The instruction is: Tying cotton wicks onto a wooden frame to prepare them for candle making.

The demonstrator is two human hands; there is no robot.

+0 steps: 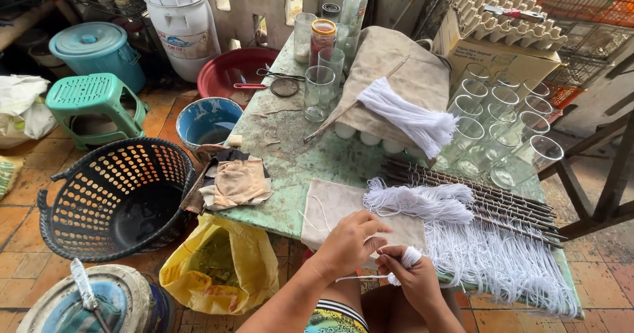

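The left hand (349, 240) is positioned at the near edge of the green table (290, 155), fingers pinched together on a length of white string (360, 278) that runs toward the right hand (413, 277). The right hand is clenched around a small bundle of white strings (409, 257), with the bundle's ends protruding above and below the fist. Both hands sit just beside each other, over the person's lap.

Under the left hand lies a beige cloth (330, 204) on the table edge. Directly beyond the hands, a loose skein of white strings (419, 201) rests on the table, touching a row of thin metal rods (489, 204); many more white strings (502, 260) hang from these rods over the table edge (the exact attachment cannot be determined).

Further back, a second white bundle (409, 118) lies on a tan cloth (396, 75). Clear drinking glasses (502, 128) stand grouped at the right, next to a cardboard box topped with egg trays (502, 23).

On the floor at the left: a black perforated basket (119, 198), a yellow bag (221, 267) and a green stool (92, 99).
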